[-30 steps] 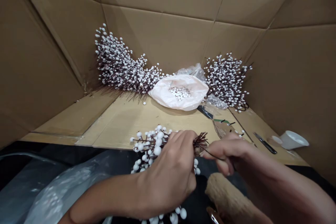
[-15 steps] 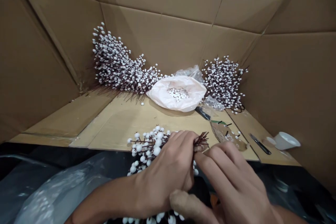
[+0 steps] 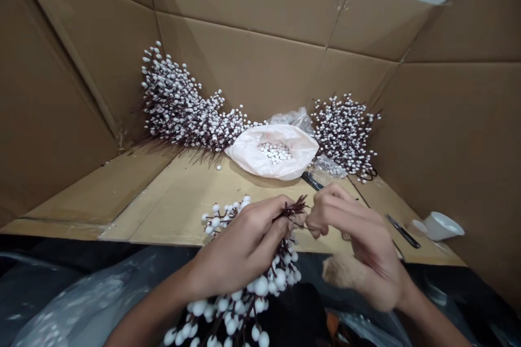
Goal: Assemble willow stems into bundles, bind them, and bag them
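Clear plastic sheeting (image 3: 81,298) lay at far left. The left hand (image 3: 240,246) gripped a white-berry bunch (image 3: 248,303) by its dark stems, above the cardboard floor (image 3: 175,200); the right hand (image 3: 358,238) pinched narrowly at the stem ends, its hold hard to make out. A tan fuzzy object (image 3: 340,272) lay partly hidden beneath it; a black-handled knife (image 3: 402,231) and white cup (image 3: 442,226) lay farther right.

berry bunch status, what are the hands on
Left hand gripping white berry bunch. Right hand at its stem ends. Tan fibrous roll by right hand.
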Demonstrator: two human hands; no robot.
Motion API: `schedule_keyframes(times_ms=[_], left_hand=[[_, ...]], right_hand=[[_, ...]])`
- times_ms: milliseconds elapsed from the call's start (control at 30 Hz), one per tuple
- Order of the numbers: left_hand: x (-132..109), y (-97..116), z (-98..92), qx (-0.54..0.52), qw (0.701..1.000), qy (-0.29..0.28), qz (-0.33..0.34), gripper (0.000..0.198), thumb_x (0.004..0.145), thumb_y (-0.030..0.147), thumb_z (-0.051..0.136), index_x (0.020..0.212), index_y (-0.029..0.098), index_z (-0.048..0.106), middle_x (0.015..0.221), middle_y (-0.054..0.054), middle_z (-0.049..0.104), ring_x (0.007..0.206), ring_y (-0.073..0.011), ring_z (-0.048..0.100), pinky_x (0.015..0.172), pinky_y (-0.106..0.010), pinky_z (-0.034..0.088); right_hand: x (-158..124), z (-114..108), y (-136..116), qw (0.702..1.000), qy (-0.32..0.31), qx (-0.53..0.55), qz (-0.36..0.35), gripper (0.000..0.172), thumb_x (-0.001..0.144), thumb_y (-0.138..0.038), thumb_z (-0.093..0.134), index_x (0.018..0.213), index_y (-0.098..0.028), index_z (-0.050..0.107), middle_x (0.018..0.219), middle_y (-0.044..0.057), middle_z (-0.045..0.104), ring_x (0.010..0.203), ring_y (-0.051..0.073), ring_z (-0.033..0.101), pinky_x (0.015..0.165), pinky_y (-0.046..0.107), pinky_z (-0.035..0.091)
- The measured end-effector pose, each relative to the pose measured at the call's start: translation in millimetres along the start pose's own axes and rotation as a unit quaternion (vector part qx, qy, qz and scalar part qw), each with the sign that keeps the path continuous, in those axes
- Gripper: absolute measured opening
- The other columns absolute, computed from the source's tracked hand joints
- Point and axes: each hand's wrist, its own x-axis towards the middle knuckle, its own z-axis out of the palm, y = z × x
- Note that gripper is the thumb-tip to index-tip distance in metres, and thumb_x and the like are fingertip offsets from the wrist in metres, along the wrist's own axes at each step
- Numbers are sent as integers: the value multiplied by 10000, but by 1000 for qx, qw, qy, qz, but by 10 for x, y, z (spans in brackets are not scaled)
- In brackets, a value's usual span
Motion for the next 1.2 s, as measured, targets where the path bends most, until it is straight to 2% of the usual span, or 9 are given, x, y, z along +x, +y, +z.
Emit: schedule_keyframes(times_ms=[233,333,433,600,667,733,867,1067,1200], left_hand=[[262,-219,-178,-120,993,-14,-12,252,966,299,430,1089,192,623,983,-34,677,893,-158,616,809,-268,483],[433,-287,-279,-182,983,-18,-19,224,910,347,547,1006,182,664,921,-25,678,847,-154,614,808,-269,488],[589,-377,-394,-218,976,-10,-5,254,839,405,642,930,171,683,864,-23,669,792,-146,599,775,-261,481],[747,-617,-505,-291,957,-6,-1,388,689,500,762,810,143,669,737,-17,615,678,-136,544,647,-245,446],[786,-711,-505,-339,941,10,-8,486,699,630,680,747,148,646,689,-19,594,661,-151,540,656,-274,454],[824,-786,-488,-369,928,42,-40,535,741,690,585,776,160,650,746,-47,637,759,-193,591,745,-313,467],[916,-887,-437,-408,902,114,-87,539,670,666,677,916,187,662,878,-58,690,993,-244,607,896,-337,440],[981,-920,-389,-397,905,148,-42,579,716,668,628,1022,177,629,661,15,605,650,-157,572,684,-280,462],[956,-931,-380,-373,918,137,-20,588,737,682,589,971,146,659,744,-28,641,686,-167,582,710,-293,456]], right_hand=[[278,30,315,994,-3,104,25,395,918,-493,481,725,-174,613,655,8,523,671,151,457,634,296,350],[423,83,493,986,1,159,48,396,942,-466,453,699,-180,579,670,-3,512,658,127,465,622,276,353],[579,126,620,977,-7,201,66,308,933,-386,505,711,-180,563,661,-17,509,621,102,458,572,242,351],[756,214,722,978,6,199,57,298,956,-320,465,721,-179,585,668,-7,572,639,103,528,602,236,400],[780,274,755,989,17,144,41,269,955,-284,466,744,-171,590,700,10,590,676,118,549,641,253,414],[782,346,794,998,42,42,15,211,935,-238,488,768,-151,584,730,30,564,704,134,530,649,263,407],[754,511,884,984,87,-155,-31,151,916,-184,479,836,-117,589,786,68,551,763,174,496,682,290,392],[744,736,911,952,151,-263,35,284,945,-305,469,717,-155,549,650,44,566,640,177,499,619,282,339],[770,777,856,928,155,-331,69,373,972,-402,397,779,-146,588,688,69,629,654,210,561,640,304,333]])
